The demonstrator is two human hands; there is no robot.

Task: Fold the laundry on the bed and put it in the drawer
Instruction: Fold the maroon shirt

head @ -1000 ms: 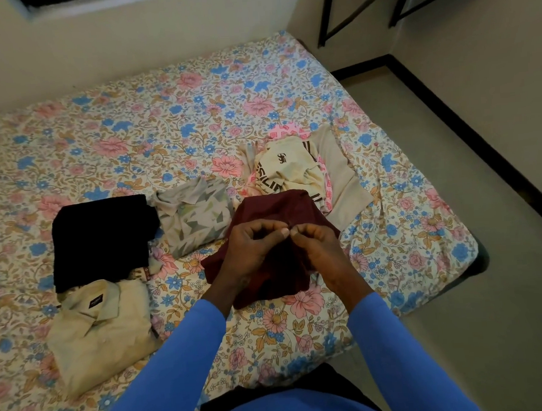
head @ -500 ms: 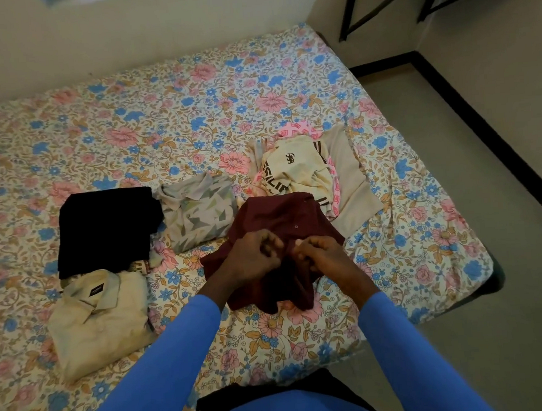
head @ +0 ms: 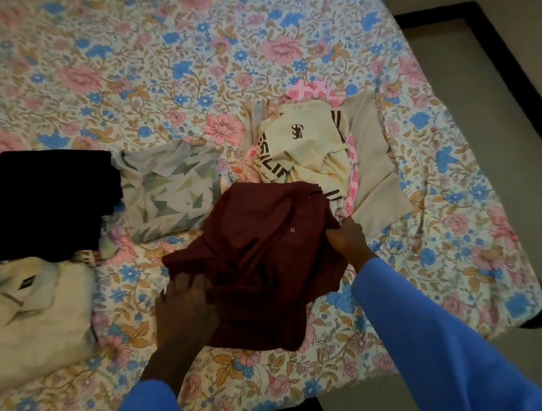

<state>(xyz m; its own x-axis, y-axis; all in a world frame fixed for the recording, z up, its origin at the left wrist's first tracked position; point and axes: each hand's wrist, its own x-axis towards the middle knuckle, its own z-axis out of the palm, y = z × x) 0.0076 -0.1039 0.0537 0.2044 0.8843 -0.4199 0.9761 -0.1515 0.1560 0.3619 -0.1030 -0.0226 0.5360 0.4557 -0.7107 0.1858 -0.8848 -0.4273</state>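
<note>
The left hand (head: 186,304) and the right hand (head: 345,235) are both closed on the maroon shirt (head: 261,270). Its lower left edge is gripped by the left hand, whose fingertips are hidden in the cloth, and its right edge is pinched by the right hand. The bed (head: 157,68) is soft and its sheet is loose, so creases may be pressed into any fold made on it. The maroon shirt is laid near the front edge of the bed, crumpled and not yet folded. If it is spread toward the person, its hem could probably slip over that edge. Its far side touches the heap of unfolded clothes (head: 304,151), so these may be dragged along if the shirt is pulled quickly. The folded grey patterned shirt (head: 169,193) lies just beside it on the left, with the black garment (head: 45,202) and the cream shirt (head: 33,315) further left. A sleeve thrown out that way could open these finished folds. The small button (head: 292,230) shows that the front is twisted, and a crooked fold is to be expected if it is not straightened. No drawer is seen.
</note>
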